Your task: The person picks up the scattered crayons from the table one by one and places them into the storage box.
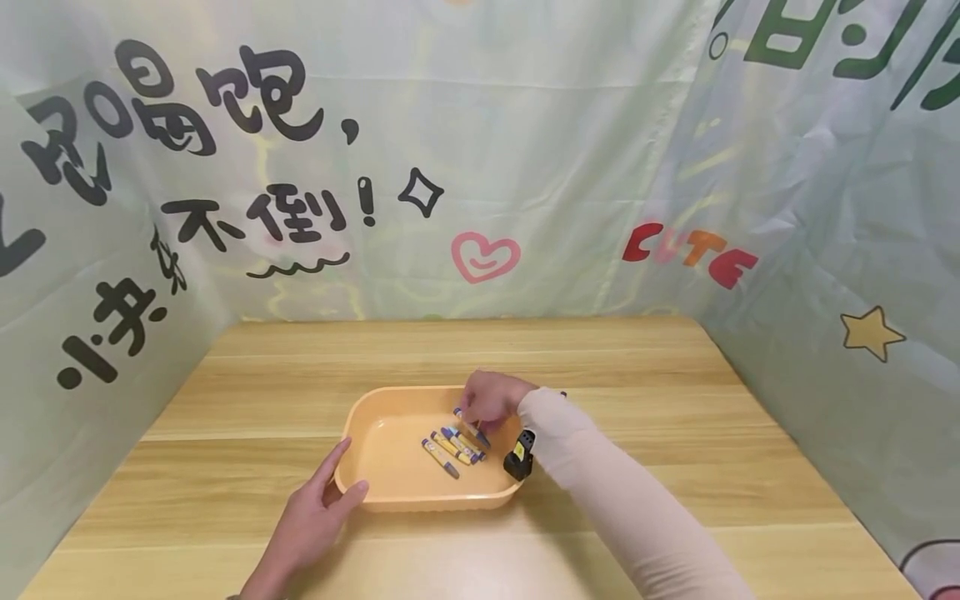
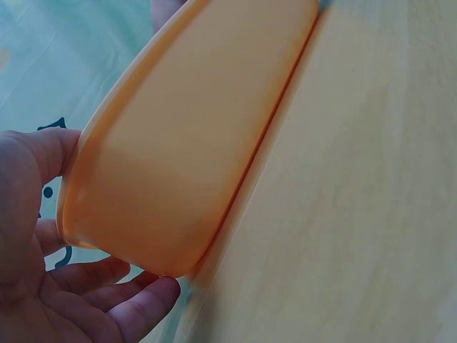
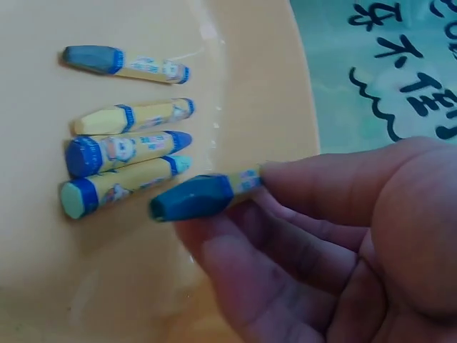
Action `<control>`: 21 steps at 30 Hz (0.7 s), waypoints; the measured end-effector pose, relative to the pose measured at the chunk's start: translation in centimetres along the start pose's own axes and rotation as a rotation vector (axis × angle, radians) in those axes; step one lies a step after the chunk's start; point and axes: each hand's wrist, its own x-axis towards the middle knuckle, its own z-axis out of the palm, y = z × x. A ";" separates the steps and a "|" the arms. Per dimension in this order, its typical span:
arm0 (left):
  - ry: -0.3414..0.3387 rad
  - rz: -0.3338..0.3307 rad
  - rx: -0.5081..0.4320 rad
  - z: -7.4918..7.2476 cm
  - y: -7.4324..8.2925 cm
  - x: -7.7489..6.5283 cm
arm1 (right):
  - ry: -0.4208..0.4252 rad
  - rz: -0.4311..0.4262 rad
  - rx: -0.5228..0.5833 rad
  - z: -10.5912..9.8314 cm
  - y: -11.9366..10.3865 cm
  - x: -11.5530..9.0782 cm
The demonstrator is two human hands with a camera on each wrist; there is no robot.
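Note:
An orange plastic tray [image 1: 378, 454] stands on the wooden table. My left hand [image 1: 306, 518] grips its near left corner, thumb over the rim and fingers round the outer wall [image 2: 164, 143]. Inside the tray, my right hand [image 1: 491, 398] pinches a dark blue crayon [image 3: 200, 196] with a yellow wrapper between thumb and fingers. Several crayons lie side by side on the tray floor: a grey-blue one [image 3: 93, 59] apart from the others, then a pale yellow one [image 3: 103, 120], a blue one [image 3: 86, 156] and a light green one [image 3: 75, 200].
A small black device [image 1: 519, 457] is strapped to the right wrist. Beyond the right sleeve a small dark tip [image 1: 563, 393] shows near the tray's far right corner. Printed cloth walls [image 1: 555, 167] close off the table's back and both sides.

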 end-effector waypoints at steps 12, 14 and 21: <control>-0.004 0.005 -0.004 0.0 -0.1 -0.2 | -0.027 0.074 -0.226 0.8 -0.6 0.4; -0.004 0.006 -0.004 0.0 -0.1 -0.2 | -0.016 0.087 -0.285 0.8 -0.6 0.6; 0.000 0.013 0.002 -0.1 0.0 0.0 | 0.003 0.153 -0.410 1.1 -0.9 1.0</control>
